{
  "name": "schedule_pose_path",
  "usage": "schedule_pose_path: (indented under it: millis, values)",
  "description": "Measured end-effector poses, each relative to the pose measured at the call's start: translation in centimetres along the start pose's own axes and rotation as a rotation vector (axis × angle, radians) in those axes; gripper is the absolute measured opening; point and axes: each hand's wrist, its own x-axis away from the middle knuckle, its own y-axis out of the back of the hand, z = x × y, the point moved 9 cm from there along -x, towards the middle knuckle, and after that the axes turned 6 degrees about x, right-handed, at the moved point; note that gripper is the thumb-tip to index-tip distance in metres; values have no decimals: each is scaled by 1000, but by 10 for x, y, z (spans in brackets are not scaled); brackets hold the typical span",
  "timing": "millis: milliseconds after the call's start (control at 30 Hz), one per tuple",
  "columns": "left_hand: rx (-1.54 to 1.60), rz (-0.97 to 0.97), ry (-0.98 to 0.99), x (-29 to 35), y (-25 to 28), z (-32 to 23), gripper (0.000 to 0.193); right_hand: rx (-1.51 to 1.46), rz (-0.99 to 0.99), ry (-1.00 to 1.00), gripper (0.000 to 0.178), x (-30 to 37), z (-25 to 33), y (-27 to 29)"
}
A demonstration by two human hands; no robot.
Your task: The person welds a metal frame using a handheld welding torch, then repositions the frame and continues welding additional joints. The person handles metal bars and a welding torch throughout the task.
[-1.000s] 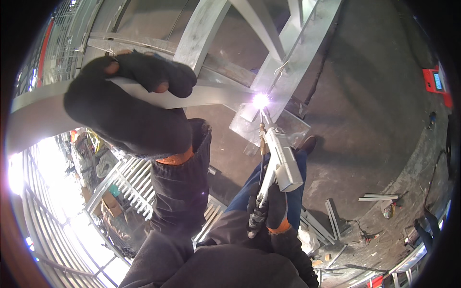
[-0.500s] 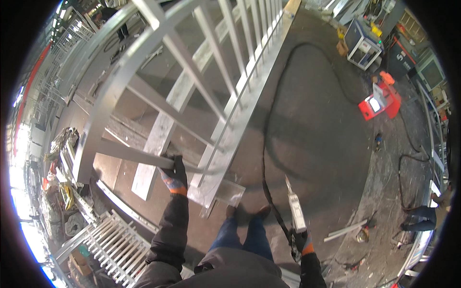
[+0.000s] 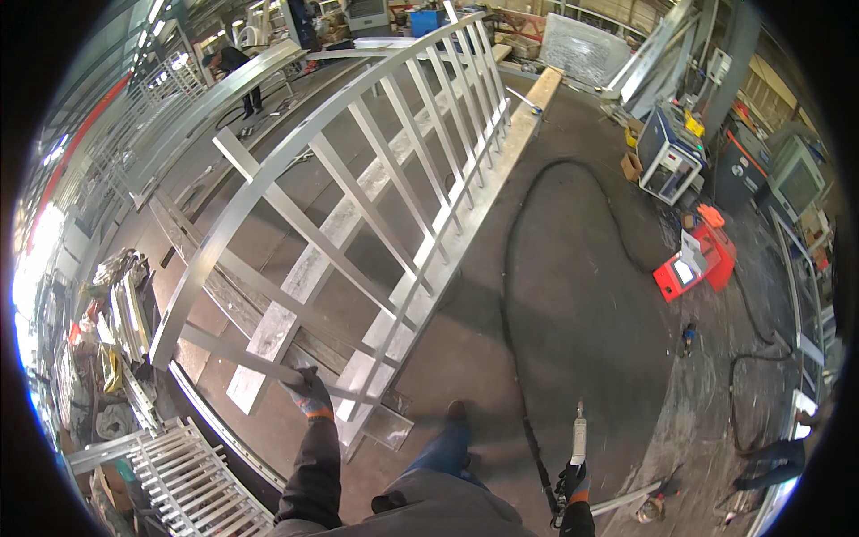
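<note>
Holding railing [image 3: 353, 191] and torch [image 3: 580, 440], cable [image 3: 506, 309] looping across floor [image 3: 599, 304]

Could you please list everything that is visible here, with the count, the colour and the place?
Railing: 1, silver, left of centre
Beams: 2, mostly pale grey, beneath railing
Torch: 1, silver, lower right
Hoses: at least 2, black, centre and right
Device: 1, red, right
Cabinet: 1, white and blue, upper right
Slatted panel: 1, silver, lower left
Bin: 1, blue, top centre
Co-workers: 2, dark clothes upper left, blue trousers right edge
Clutter: too mixed to count, various colours, mainly edges
Leg: 1 clearly visible, blue, bottom centre
Left hand: 1, dark glove, orange cuff, gripping railing
Right hand: 1, dark glove, orange cuff, holding torch
</note>
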Motion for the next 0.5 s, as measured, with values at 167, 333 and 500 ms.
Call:
schedule_pose_path:
  millis: [167, 333, 500]
  values:
    - [283, -80, 56, 23, -3, -30, 33, 6, 127, 24, 29, -79, 70, -52]
    - [254, -98, -48, 0, -27, -126, 22, -158, 380, -142, 29, -105, 200, -147]
    - [-46, -210, -162, -31, -37, -173, 13, 19, 377, 320, 29, -118, 331, -176]
